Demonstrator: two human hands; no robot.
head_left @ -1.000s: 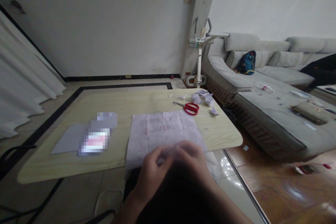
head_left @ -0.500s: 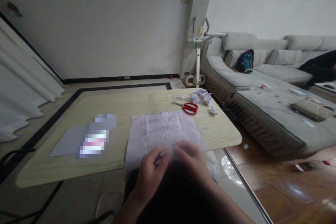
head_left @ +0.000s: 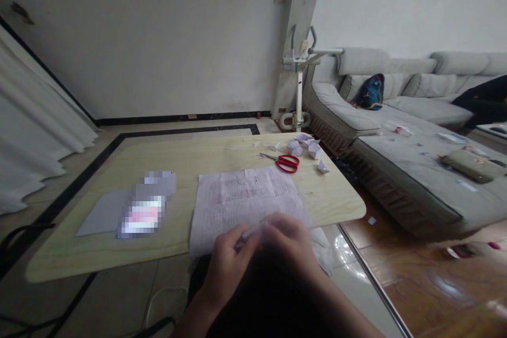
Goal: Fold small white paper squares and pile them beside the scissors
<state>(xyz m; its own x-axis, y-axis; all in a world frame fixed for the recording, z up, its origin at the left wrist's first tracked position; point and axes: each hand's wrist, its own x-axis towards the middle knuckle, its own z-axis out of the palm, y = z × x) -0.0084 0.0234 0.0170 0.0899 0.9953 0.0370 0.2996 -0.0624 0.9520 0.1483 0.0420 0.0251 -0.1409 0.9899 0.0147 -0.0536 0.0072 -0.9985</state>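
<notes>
Close together at the table's near edge, my left hand (head_left: 232,253) and my right hand (head_left: 287,237) are both closed on a small piece of white paper (head_left: 250,231). Fingers cover most of that piece, and its shape is blurred. Beneath and beyond my hands lies a large creased sheet of lined paper (head_left: 241,198) with writing on it. Red-handled scissors (head_left: 287,163) rest just past its far right corner, blades pointing left. Several folded paper pieces (head_left: 315,150) sit behind the scissors, and a smaller folded piece (head_left: 322,167) lies to their right.
The pale wooden table (head_left: 190,158) has rounded corners. On its left lie a white sheet (head_left: 101,214) and a pixelated bright object (head_left: 142,214). A grey sofa (head_left: 396,169) stands to the right, with a blue bag (head_left: 372,92) and a person's dark-clothed part (head_left: 485,97) on it.
Very little differs. Both hands stay at the near edge with the small paper between them, their fingers shifting only slightly. The whole view has moved by a few pixels.
</notes>
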